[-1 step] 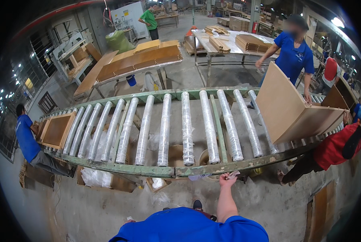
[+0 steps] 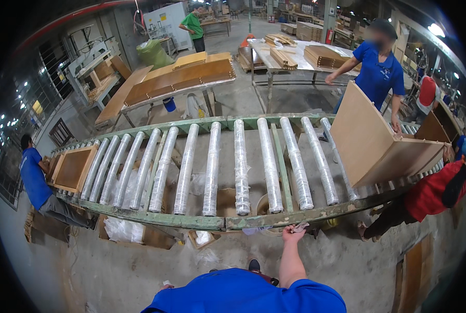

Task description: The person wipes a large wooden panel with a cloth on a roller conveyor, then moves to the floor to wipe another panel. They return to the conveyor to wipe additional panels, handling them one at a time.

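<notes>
My right hand (image 2: 293,235) reaches out to the near rail of the roller conveyor (image 2: 191,221). Its fingers are closed on a crumpled, greyish-pink cloth (image 2: 300,227) just below the rail. Low beside my body, only a sliver of my left hand (image 2: 166,286) shows, with a small whitish patch at it; its fingers are mostly hidden. Plastic-wrapped rollers (image 2: 242,167) span the conveyor in front of me. To the right, a light wooden cabinet part (image 2: 363,135) with joined panels rests on the rollers, away from my hands.
A co-worker in blue (image 2: 381,70) and one in red (image 2: 433,193) stand at the cabinet part. Another person (image 2: 34,169) is by a framed panel (image 2: 75,168) at the left. Tables with stacked boards (image 2: 181,81) stand beyond; a carton of plastic (image 2: 155,236) lies under the conveyor.
The blue-shirted co-worker's free hand has shifted slightly up and to the left. The cloth in my right hand has moved slightly; my arms stay nearly in place.
</notes>
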